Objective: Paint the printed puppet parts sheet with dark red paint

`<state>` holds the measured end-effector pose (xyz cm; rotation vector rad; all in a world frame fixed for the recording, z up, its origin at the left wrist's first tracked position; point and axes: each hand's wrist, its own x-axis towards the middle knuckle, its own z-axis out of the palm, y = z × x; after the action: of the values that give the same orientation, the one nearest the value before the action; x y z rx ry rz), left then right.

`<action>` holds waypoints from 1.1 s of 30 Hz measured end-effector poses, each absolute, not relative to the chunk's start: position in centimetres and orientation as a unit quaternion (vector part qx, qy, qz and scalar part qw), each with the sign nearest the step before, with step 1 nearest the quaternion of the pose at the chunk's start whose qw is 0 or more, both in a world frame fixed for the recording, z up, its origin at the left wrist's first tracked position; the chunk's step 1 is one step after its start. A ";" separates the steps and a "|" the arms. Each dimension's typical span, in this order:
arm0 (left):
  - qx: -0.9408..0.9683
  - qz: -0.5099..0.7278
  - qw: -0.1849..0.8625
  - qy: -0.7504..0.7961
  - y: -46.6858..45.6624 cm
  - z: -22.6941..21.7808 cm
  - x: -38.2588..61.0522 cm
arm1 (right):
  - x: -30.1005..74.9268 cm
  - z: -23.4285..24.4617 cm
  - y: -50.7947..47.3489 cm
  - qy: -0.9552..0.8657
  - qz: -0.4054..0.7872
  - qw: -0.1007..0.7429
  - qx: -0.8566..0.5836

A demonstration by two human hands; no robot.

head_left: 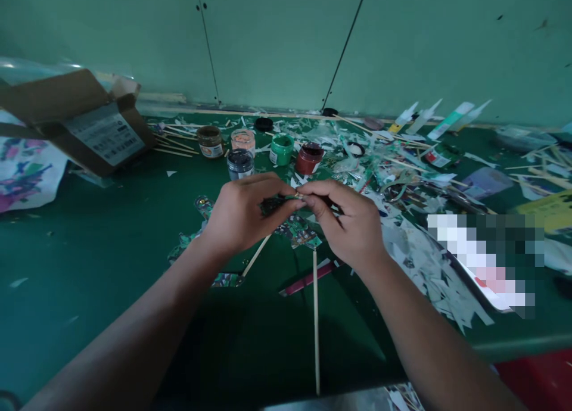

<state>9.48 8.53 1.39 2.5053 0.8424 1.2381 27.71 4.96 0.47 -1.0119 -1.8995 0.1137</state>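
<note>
Left grip: we find the left hand (239, 214) pinched shut on a small dark cutout (277, 203).
Right grip: right hand (351, 223) pinches its other end.
Cutout: held above the bench (89, 250).
Skewer (316, 321): lies between our forearms.
Beyond: paint jars (281, 150), paper scraps (422, 259).

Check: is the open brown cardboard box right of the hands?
No, the open brown cardboard box lies far left of the left hand and right hand.

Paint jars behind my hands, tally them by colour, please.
Brown jar: 1
Peach jar: 1
Dark blue jar: 1
Green jar: 1
Red jar: 1
Total: 5
</note>
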 end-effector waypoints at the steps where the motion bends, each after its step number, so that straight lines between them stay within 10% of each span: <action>1: 0.847 0.428 0.123 0.290 8.5 1.4 9.6 | 27.7 0.5 4.9 -0.774 0.045 0.472 -0.418; 33: 0.686 0.450 0.479 0.313 8.9 1.1 10.6 | 28.0 0.8 4.5 -0.761 0.138 0.420 -0.475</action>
<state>10.64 8.87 1.09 1.6744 0.7633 1.0994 28.01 4.52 0.82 -1.1900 -1.9078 0.3462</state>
